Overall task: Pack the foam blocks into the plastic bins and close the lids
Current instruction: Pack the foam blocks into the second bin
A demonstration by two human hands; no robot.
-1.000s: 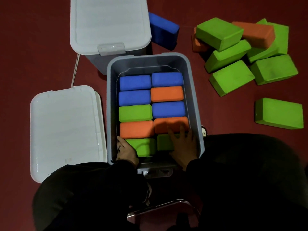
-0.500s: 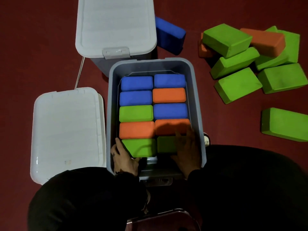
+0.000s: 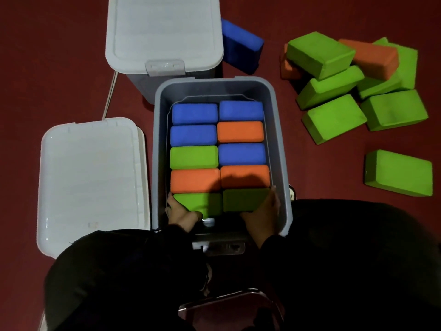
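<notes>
An open grey bin (image 3: 279,139) holds two columns of blue, orange and green foam blocks packed side by side. My left hand (image 3: 179,214) grips the near left corner of the nearest left green block (image 3: 201,202). At the near right corner of the neighbouring green block (image 3: 245,199), my right hand (image 3: 262,215) wraps round with one finger up the block's right side. Both hands are inside the bin at its near end. The bin's white lid (image 3: 90,177) lies flat on the floor to the left.
A second bin with its white lid (image 3: 164,32) shut stands behind the open one, with a loose blue block (image 3: 241,48) beside it. Several green and orange blocks (image 3: 334,75) are piled at the right on the red floor, with one green block (image 3: 398,173) apart.
My right hand has slid off the tops of the orange and green blocks to the green block's near right corner. My left hand stayed at the left green block's corner.
</notes>
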